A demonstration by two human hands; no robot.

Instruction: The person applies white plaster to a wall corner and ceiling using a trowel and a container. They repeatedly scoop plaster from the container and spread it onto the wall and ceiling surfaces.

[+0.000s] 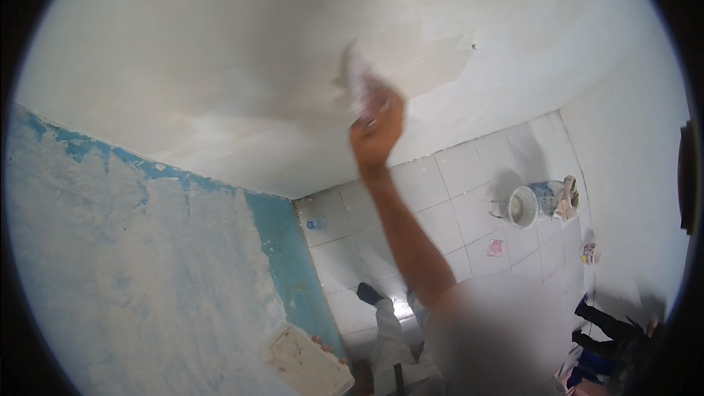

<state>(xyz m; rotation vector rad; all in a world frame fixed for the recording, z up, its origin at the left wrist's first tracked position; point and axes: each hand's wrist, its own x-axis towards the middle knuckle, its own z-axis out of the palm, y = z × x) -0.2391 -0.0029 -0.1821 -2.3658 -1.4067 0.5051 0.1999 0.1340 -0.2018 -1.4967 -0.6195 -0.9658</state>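
My right hand point(379, 123) is raised on an outstretched arm at the white wall point(220, 44). Its fingers are closed round a putty spreader point(357, 77), a flat whitish blade smeared by motion. Just right of the blade, a beige damp-looking patch point(429, 62) marks the wall. Low on the left, my left hand point(328, 346) grips the edge of a pale rectangular tray point(312, 367) coated with cream putty. Only its fingertips show along the tray's side; the rest is hidden.
The left wall point(132, 264) has whitish coating over blue paint. On the tiled floor point(425, 183) are a bucket point(522, 207), a crumpled sack point(567, 198), a pink packet point(495, 248), a small tub point(589, 253) and a plastic bottle point(316, 224). Dark items point(616, 345) lie at lower right.
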